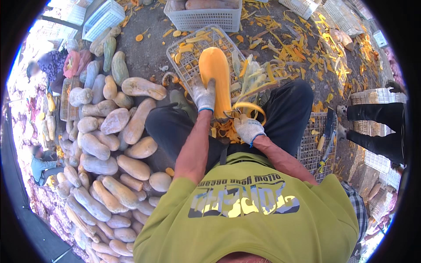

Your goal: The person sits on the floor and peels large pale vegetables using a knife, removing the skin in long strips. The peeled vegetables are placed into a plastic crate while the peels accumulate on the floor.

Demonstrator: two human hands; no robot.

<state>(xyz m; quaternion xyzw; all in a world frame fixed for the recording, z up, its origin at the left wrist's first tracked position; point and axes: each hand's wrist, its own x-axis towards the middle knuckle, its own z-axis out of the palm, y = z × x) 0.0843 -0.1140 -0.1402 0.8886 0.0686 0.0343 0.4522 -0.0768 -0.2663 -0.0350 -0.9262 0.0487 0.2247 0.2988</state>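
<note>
My left hand [204, 93], in a white knit glove, grips the left side of a peeled orange squash [215, 69] that lies lengthwise between my knees, over a plastic crate [179, 49]. My right hand [249, 129], also gloved, is closed on a peeler [232, 113] at the squash's near end; the fingers mostly hide the tool. A long curled strip of peel [253, 107] arches over that hand. Orange peel shavings [227, 131] are heaped below the squash, and paler strips [251, 79] hang over the crate's right side.
A large pile of unpeeled squashes [98, 164] is on the left. A white crate of squashes [204, 19] stands ahead. At right, a cleaver [329, 123] lies on an upturned crate [309, 141], near a standing person's legs [375, 113]. Other people sit at far left. Peel litters the ground.
</note>
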